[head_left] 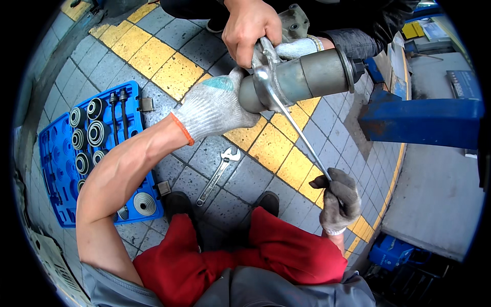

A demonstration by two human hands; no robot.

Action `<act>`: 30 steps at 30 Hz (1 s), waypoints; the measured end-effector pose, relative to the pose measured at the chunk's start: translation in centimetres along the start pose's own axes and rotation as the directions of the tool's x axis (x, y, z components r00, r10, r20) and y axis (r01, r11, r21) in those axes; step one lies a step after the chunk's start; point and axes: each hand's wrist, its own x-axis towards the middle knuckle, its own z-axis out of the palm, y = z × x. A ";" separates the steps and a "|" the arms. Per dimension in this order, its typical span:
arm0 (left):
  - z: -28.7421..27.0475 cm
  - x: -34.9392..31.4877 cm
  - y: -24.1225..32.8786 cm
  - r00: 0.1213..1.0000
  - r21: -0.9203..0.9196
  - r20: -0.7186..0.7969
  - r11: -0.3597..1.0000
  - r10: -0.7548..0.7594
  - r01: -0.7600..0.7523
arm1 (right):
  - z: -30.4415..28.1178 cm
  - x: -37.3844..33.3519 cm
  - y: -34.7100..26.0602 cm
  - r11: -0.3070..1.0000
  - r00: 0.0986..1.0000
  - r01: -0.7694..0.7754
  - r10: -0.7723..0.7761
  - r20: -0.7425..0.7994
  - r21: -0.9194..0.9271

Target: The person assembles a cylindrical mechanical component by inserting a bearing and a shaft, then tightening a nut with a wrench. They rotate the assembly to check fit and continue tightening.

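At frame centre, a wrench (291,123) is being gripped tight by the right hand (338,201), its head hooked on the grey cylinder (307,79). The cylinder is being clasped by the left hand (215,105); judging by this, a steady pull is being called for.

A tool case (56,169) lies on the floor to my left. An adjustable wrench (217,174) lies just ahead of my feet. The cylinder (307,79) sits above it, ahead of me.

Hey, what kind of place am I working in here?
Probably a car repair workshop. A blue tool case of round press sleeves lies open on the paved floor, an adjustable wrench beside it, and your gloved left hand steadies a grey metal cylinder.
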 end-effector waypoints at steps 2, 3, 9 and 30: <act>0.5 0.0 -0.5 0.998 0.043 -0.044 0.998 0.051 -0.049 | 0.6 -0.9 0.3 0.985 0.996 -0.083 0.088 0.021 -0.154; 1.1 0.1 -1.2 0.995 0.061 -0.051 0.995 0.083 -0.080 | 0.8 -1.2 0.5 0.965 0.991 -0.123 0.132 0.026 -0.230; 0.4 -0.5 0.1 0.982 0.009 -0.119 0.989 0.147 -0.147 | 2.4 -0.2 1.6 0.868 0.914 -0.056 0.244 0.325 -0.493; -0.1 -0.7 2.0 0.958 0.210 -0.174 0.959 0.228 -0.190 | 2.3 -2.8 3.3 0.916 0.942 -0.239 0.299 0.151 -0.323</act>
